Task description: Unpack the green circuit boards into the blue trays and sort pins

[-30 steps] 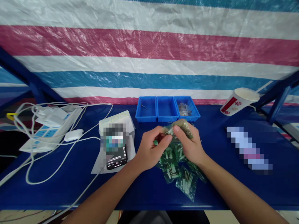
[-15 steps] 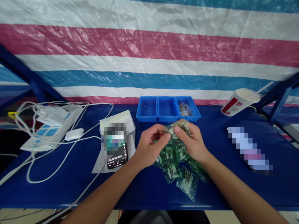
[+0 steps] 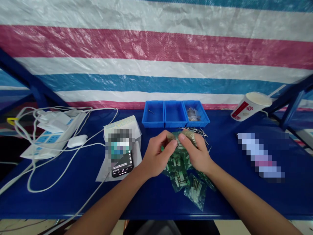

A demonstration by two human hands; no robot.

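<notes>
Between my two hands is a small clear plastic bag [image 3: 182, 143], pinched by fingers and thumbs from both sides. My left hand [image 3: 160, 151] grips its left edge, and my right hand [image 3: 197, 150] grips its right. What the bag holds is mostly covered by my fingers. Below lie several greenish plastic bags [image 3: 179, 176] with screws and pale plugs in them. One such bag [image 3: 195, 191] lies nearest the table's front edge. Loose screws [image 3: 201, 133] are spread just behind my right hand.
Three joined blue bins stand at the back: the left bin [image 3: 153, 119] holds one screw, the right bin [image 3: 194, 114] small parts. On the left are a power strip [image 3: 52, 138], cables and a phone [image 3: 123, 168]. To the right are a paper cup [image 3: 250, 106] and a blurred device [image 3: 261, 156].
My right hand has shifted slightly down and left, closer to my left hand, uncovering the loose screws behind it. Both hands still pinch the bag.
</notes>
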